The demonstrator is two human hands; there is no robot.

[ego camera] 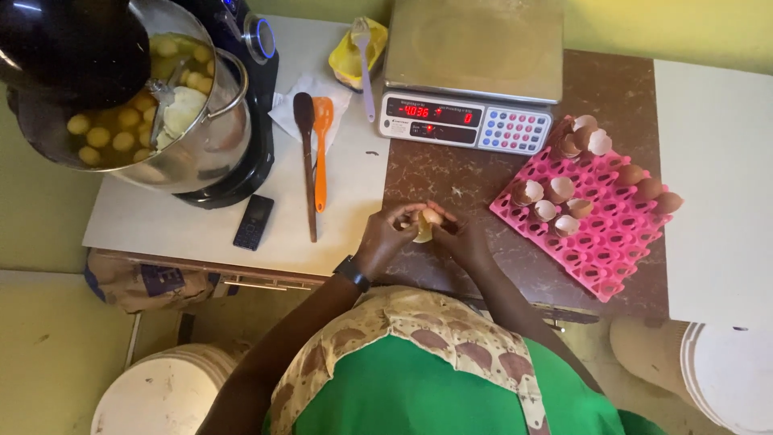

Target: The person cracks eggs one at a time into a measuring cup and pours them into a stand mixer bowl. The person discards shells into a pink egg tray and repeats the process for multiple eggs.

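Both hands, left hand [386, 234] and right hand [460, 236], are closed together on a cracked egg [427, 223] above the brown marbled counter [451, 173]. Brittle shell could crumble and yolk drip onto the counter. Right of the grip sits a pink plastic egg tray [600, 242]; far left, a shiny steel mixer bowl [217, 129].

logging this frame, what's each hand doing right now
Left hand: closed on the small pale brown egg.
Right hand: closed on the same egg.
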